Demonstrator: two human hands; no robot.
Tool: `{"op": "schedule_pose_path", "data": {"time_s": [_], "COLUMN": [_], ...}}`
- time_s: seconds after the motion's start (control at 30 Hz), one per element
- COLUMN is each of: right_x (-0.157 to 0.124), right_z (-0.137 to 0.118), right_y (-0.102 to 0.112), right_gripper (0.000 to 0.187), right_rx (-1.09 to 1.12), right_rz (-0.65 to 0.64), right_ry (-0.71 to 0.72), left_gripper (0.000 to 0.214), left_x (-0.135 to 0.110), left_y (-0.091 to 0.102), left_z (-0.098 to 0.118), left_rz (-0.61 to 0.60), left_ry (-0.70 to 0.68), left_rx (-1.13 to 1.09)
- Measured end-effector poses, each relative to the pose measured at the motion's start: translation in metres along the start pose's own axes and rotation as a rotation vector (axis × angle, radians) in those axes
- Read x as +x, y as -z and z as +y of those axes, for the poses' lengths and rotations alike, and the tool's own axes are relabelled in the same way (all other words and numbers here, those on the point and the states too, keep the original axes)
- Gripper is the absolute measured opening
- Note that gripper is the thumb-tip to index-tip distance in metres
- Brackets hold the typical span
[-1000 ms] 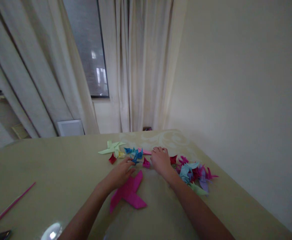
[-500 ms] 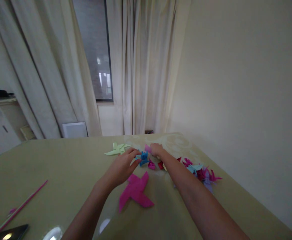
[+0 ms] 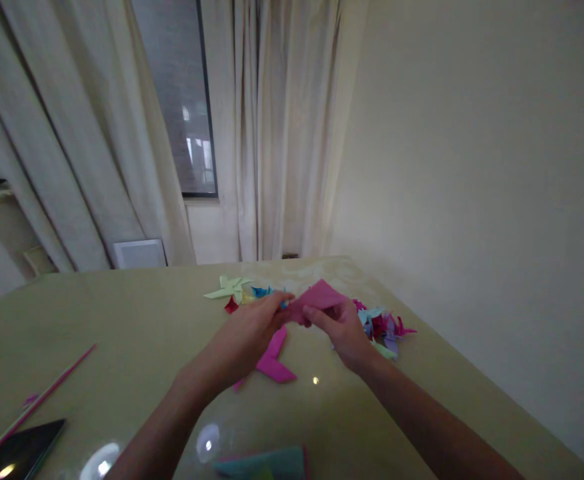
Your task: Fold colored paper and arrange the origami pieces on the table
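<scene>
A pink piece of folded paper (image 3: 321,295) is held up between both hands above the table. My right hand (image 3: 345,330) pinches its lower right side, with the thumb across the front. The left end of the paper is gripped by my left hand (image 3: 262,320), whose fingertips are partly hidden. Beneath the left hand lies a bright pink paper pinwheel (image 3: 275,365), partly covered. Beyond that hand are a light green paper pinwheel (image 3: 229,287), a small red folded piece (image 3: 231,305) and blue folded paper (image 3: 262,292).
A heap of colourful folded papers (image 3: 385,327) lies right of my hands. Teal paper (image 3: 272,463) is at the near edge. On the left are a thin pink stick (image 3: 55,395) and a dark flat device (image 3: 29,447). Wall and curtains stand behind the table (image 3: 137,333).
My right hand has come back from the far pieces with the pink paper lifted. My left hand has moved from beside the blue piece to the paper. Teal paper now shows at the bottom.
</scene>
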State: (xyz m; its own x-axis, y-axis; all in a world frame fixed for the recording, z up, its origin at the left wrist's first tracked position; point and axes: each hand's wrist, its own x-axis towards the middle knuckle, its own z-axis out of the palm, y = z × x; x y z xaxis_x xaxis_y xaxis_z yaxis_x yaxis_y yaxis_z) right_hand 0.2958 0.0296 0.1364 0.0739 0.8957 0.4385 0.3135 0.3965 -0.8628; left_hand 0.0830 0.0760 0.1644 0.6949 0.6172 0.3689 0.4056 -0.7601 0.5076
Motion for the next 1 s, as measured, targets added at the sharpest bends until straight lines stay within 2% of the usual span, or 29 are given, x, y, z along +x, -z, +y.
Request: {"op": "schedule_pose_path", "data": {"time_s": [0.07,0.1,0.2,0.27,0.3,0.37,0.4,0.47,0.53,0.63,0.7,0.73,0.8,0.9,1.0], "right_x": [-0.039,-0.053,-0.081,-0.091,-0.096,-0.107,-0.113,-0.124,-0.134,-0.143,-0.146,-0.146,-0.145,-0.141,-0.139], "right_z": [-0.003,-0.002,0.01,0.025,0.033,0.051,0.06,0.08,0.101,0.124,0.129,0.128,0.122,0.114,0.118], "right_y": [0.011,0.015,0.015,0.002,-0.007,-0.026,-0.034,-0.046,-0.051,-0.051,-0.049,-0.047,-0.043,-0.039,-0.04], "right_gripper": [0.03,0.028,0.025,0.029,0.031,0.034,0.032,0.022,0.017,0.025,0.037,0.042,0.048,0.045,0.034], "right_rx": [0.229,0.271,0.219,0.22,0.252,0.298,0.252,0.034,-0.209,-0.362,-0.342,-0.314,-0.243,-0.168,-0.152], "right_rz": [0.024,0.023,-0.063,-0.16,-0.211,-0.297,-0.325,-0.356,-0.391,-0.462,-0.483,-0.483,-0.461,-0.43,-0.432], "right_ry": [-0.045,-0.072,-0.144,-0.242,-0.31,-0.431,-0.448,-0.378,-0.196,0.058,0.12,0.129,0.107,0.013,-0.058], "left_gripper": [0.024,0.024,0.022,0.024,0.027,0.035,0.038,0.044,0.044,0.048,0.069,0.079,0.085,0.077,0.058], "left_x": [-0.013,-0.02,-0.039,-0.045,-0.046,-0.043,-0.039,-0.032,-0.025,-0.019,-0.02,-0.021,-0.025,-0.029,-0.023], "left_y": [-0.001,-0.002,-0.006,-0.013,-0.017,-0.028,-0.034,-0.046,-0.057,-0.073,-0.082,-0.086,-0.09,-0.087,-0.072], "left_z": [0.017,0.021,0.013,-0.012,-0.029,-0.066,-0.085,-0.115,-0.134,-0.139,-0.135,-0.133,-0.13,-0.135,-0.158], "left_rz": [-0.131,-0.173,-0.304,-0.362,-0.344,-0.225,-0.149,-0.098,-0.111,-0.22,-0.29,-0.308,-0.315,-0.293,-0.224], "left_ry": [-0.035,-0.034,0.028,0.065,0.087,0.165,0.242,0.314,0.336,0.299,0.278,0.28,0.302,0.345,0.406], "left_rx": [-0.017,-0.013,0.013,0.005,0.001,0.038,0.114,0.178,0.202,0.181,0.175,0.182,0.213,0.275,0.348]}}
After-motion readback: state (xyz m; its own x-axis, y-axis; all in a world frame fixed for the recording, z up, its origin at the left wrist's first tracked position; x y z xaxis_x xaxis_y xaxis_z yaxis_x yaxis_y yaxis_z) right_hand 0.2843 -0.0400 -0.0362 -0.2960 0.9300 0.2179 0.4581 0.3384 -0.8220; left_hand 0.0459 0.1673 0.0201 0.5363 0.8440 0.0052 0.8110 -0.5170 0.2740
